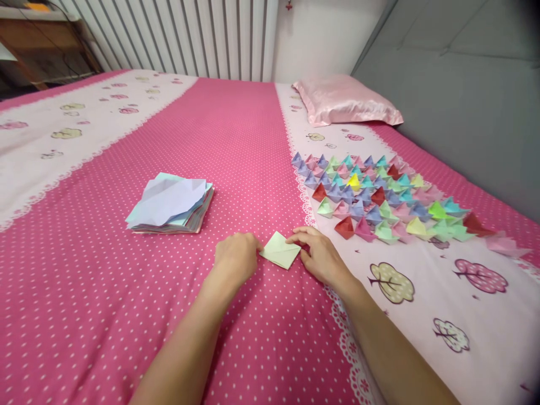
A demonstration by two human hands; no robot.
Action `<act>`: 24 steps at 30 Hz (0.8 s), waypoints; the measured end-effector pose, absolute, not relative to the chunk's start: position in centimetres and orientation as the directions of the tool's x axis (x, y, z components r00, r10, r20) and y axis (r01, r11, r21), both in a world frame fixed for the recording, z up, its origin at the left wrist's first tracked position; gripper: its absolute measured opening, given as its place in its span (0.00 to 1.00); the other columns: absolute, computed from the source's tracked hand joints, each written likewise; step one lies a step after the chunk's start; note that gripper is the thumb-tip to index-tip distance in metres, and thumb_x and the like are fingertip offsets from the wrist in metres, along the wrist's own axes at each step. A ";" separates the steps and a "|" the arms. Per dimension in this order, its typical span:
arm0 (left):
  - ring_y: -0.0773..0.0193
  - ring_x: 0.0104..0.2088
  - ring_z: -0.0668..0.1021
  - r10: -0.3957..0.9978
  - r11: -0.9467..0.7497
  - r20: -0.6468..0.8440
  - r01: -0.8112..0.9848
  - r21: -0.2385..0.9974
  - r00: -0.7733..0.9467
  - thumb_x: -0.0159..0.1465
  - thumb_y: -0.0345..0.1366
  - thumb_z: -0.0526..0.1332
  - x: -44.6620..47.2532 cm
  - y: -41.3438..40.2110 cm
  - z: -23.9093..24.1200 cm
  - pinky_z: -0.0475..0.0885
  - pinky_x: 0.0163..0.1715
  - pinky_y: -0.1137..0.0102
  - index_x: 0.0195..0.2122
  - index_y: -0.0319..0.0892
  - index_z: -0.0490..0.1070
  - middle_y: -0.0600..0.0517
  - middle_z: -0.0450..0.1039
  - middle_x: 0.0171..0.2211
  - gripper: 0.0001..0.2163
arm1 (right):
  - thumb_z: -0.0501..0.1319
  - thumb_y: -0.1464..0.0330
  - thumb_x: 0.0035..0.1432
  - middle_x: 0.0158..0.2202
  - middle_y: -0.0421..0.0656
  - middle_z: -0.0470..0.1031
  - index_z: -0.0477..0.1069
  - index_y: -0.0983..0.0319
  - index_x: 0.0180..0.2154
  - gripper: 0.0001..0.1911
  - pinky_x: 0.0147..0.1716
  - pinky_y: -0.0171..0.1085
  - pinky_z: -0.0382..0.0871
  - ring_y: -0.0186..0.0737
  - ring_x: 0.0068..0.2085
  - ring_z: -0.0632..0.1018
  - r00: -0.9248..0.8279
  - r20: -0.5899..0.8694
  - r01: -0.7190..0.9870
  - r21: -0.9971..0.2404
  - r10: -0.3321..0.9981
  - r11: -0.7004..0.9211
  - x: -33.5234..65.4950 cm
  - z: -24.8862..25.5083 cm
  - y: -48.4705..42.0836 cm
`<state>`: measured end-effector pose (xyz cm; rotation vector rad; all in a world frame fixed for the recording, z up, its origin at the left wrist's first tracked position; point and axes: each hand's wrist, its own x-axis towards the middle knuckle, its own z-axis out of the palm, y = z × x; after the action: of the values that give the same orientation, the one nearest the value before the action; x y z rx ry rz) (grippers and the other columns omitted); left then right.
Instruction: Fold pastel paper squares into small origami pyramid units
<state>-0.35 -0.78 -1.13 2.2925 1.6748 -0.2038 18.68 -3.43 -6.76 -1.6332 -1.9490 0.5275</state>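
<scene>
A small folded square of pale green paper lies on the pink bedspread, one corner pointing away from me. My left hand is closed, with its fingertips at the paper's left corner. At the right corner, my right hand has a forefinger on the top of the paper and the thumb near its edge. Part of the left fingers is hidden behind the knuckles. To the left sits a stack of loose paper sheets, with a lilac sheet on top.
Rows of folded paper boats in many colours stand on the right. A pink satin pillow lies farther back. The bedspread reaches a white radiator behind and a grey padded headboard on the right.
</scene>
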 end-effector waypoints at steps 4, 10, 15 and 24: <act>0.56 0.35 0.77 0.901 -0.340 -0.200 0.914 0.223 0.384 0.52 0.28 0.58 -0.5 -0.9 -1.3 0.68 0.32 0.68 0.37 0.47 0.76 0.47 0.77 0.34 0.14 | 0.54 0.81 0.49 0.45 0.44 0.72 0.75 0.58 0.40 0.20 0.47 0.42 0.66 0.41 0.46 0.73 -0.136 0.172 0.757 -0.617 0.976 0.214 18.8 -6.7 -3.4; 0.58 0.39 0.76 0.887 -0.388 -0.047 0.799 0.460 0.459 0.48 0.33 0.66 -0.4 -0.3 -1.9 0.68 0.36 0.69 0.40 0.44 0.75 0.48 0.74 0.40 0.17 | 0.57 0.73 0.54 0.45 0.44 0.74 0.76 0.57 0.36 0.11 0.49 0.43 0.65 0.41 0.46 0.74 -0.041 0.235 0.641 -0.740 0.971 0.206 18.4 -5.7 -3.3; 0.62 0.32 0.76 0.902 -0.165 -0.076 0.501 0.850 0.426 0.54 0.36 0.62 0.0 0.1 -1.8 0.68 0.32 0.70 0.34 0.37 0.76 0.49 0.76 0.31 0.10 | 0.58 0.65 0.56 0.35 0.43 0.78 0.75 0.61 0.37 0.10 0.41 0.41 0.69 0.40 0.38 0.77 -0.043 0.065 0.259 -0.963 0.997 0.074 18.2 -4.6 -3.6; 0.71 0.23 0.71 0.844 0.318 -0.308 0.053 0.947 0.438 0.55 0.32 0.61 1.2 -0.6 -1.5 0.65 0.26 0.74 0.24 0.35 0.74 0.52 0.74 0.23 0.06 | 0.61 0.63 0.53 0.38 0.45 0.77 0.65 0.60 0.48 0.20 0.39 0.40 0.71 0.38 0.35 0.78 -0.034 -0.036 -0.009 -0.999 0.999 -0.036 17.9 -3.8 -4.2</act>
<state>1.22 -0.56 -1.47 1.1367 0.9950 0.6528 17.87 -4.19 -3.81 -1.2126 -1.2099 1.2656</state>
